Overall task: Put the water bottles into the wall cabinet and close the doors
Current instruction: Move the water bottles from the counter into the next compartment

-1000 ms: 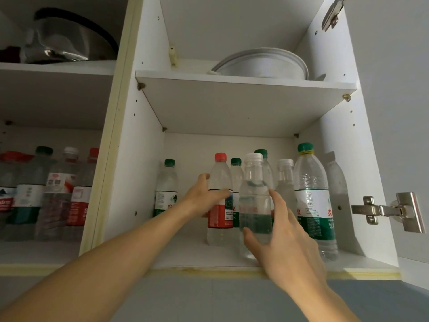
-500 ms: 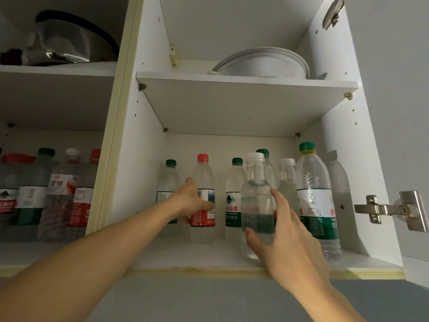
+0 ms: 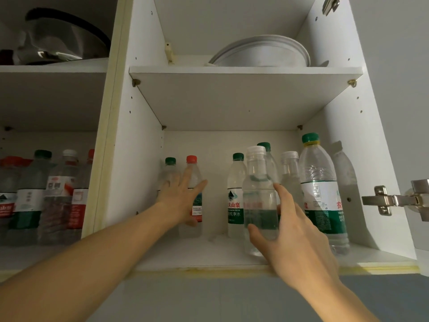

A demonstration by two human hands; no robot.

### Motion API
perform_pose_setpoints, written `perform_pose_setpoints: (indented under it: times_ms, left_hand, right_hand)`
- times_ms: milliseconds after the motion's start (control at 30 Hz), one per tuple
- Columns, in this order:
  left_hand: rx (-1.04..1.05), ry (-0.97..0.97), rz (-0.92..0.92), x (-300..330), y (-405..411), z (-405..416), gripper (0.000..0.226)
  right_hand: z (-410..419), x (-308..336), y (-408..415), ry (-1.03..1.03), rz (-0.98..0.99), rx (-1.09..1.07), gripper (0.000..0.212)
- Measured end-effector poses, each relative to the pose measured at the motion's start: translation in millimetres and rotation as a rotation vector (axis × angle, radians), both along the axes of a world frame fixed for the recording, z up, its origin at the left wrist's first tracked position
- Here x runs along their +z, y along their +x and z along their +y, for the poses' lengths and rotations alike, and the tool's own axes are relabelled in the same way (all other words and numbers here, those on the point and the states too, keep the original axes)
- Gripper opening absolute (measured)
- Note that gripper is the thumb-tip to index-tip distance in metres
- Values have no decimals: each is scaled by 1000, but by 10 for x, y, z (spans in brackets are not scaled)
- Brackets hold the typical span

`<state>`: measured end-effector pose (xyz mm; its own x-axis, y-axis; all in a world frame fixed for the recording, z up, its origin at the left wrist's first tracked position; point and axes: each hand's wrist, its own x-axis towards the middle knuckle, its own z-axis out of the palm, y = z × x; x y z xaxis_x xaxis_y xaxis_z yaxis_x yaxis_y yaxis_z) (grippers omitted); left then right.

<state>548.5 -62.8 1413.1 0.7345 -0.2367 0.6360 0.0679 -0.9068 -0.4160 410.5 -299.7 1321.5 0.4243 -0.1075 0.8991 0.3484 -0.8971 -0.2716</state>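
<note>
Our left hand (image 3: pixel 180 196) lay spread, fingers straight against the red-capped bottle (image 3: pixel 193 194) far left on the lower shelf (image 3: pixel 209 254). Our right hand (image 3: pixel 294 238) curled round the white-capped bottle (image 3: pixel 258 196): thin, slippery plastic, we judged; best gripped mid-body.

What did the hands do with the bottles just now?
The left hand slid the red-capped bottle leftward, next to the small green-capped bottle, and has let go, fingers now straight. The right hand still grips the white-capped bottle at the shelf's front. The other bottles stayed put.
</note>
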Motion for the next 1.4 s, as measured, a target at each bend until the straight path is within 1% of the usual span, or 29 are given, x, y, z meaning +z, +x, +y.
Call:
perform_pose_setpoints:
  times_ms: [100, 300, 400, 467, 500, 533, 600, 633, 667, 700, 733, 767, 800, 933, 967, 1033, 1067, 1133, 1200, 1267, 1333, 1400]
  left_hand:
    - [28, 20, 31, 1, 19, -20, 124]
    - [111, 40, 17, -83, 99, -40, 117]
    - [114, 34, 37, -97, 74, -35, 115]
    - [75, -13, 58, -99, -1, -36, 110]
    - [5, -73, 56, -86, -67, -51, 103]
    - [-115, -171, 35, -67, -147, -80, 92]
    - [-445, -459, -32, -11, -349, -186, 68]
    - [-612, -643, 1, 0, -473, -257, 64]
    - [-764, -828, 119, -11, -619, -344, 68]
    - [-908, -974, 289, -50, -766, -430, 78]
    - [-1003, -1060, 443, -117, -887, -502, 86]
    - [-1057, -1092, 538, -193, -977, -562, 90]
    - [-1086, -1097, 567, -269, -1031, -593, 88]
    - [-1148, -1141, 494, -380, -1054, -532, 68]
    - [-1139, -1142, 487, -370, -1054, -491, 67]
    - [-1080, -1122, 456, -345, -1031, -394, 73]
    - [-1043, -1112, 437, -340, -1010, -339, 77]
    - [-965, -1117, 389, -350, -959, -230, 84]
    - [-895, -1123, 333, -373, -906, -153, 85]
    - [-868, -1133, 294, -393, -852, -121, 87]
    - [-860, -1123, 270, -407, -817, -122, 88]
    - [-864, -1127, 264, -413, -813, -123, 90]
  right_hand:
    - [-2, -5, -10, 6, 1, 19, 89]
    - [-15, -30, 24, 2, -5, 26, 90]
    - [-24, -31, 31, -2, -8, 32, 90]
    - [-23, -28, 20, -3, -9, 36, 90]
    - [-21, -23, 10, -1, -6, 43, 89]
    - [-19, -17, -4, 5, -1, 56, 87]
    - [-18, 0, -34, 20, 10, 102, 81]
    - [-19, 10, -49, 24, 27, 137, 79]
    - [-20, 24, -58, 24, 49, 177, 76]
    - [-19, 35, -65, 16, 74, 220, 74]
    - [-17, 48, -68, -1, 96, 263, 72]
    - [-16, 59, -69, -24, 116, 304, 71]
    - [-17, 69, -66, -46, 135, 338, 69]
    - [-64, 88, -46, -104, 199, 381, 66]
    - [-71, 93, -35, -113, 181, 378, 64]
    - [-59, 138, -6, -141, 75, 335, 59]
    - [-44, 189, 3, -182, 1, 281, 59]
    - [-23, 331, 27, -327, -151, 123, 61]
    - [-29, 476, 73, -500, -221, -30, 65]
    - [-63, 577, 143, -719, -186, -153, 66]
    - [-139, 625, 232, -964, -96, -274, 64]
    - [-228, 628, 296, -1134, -17, -366, 61]
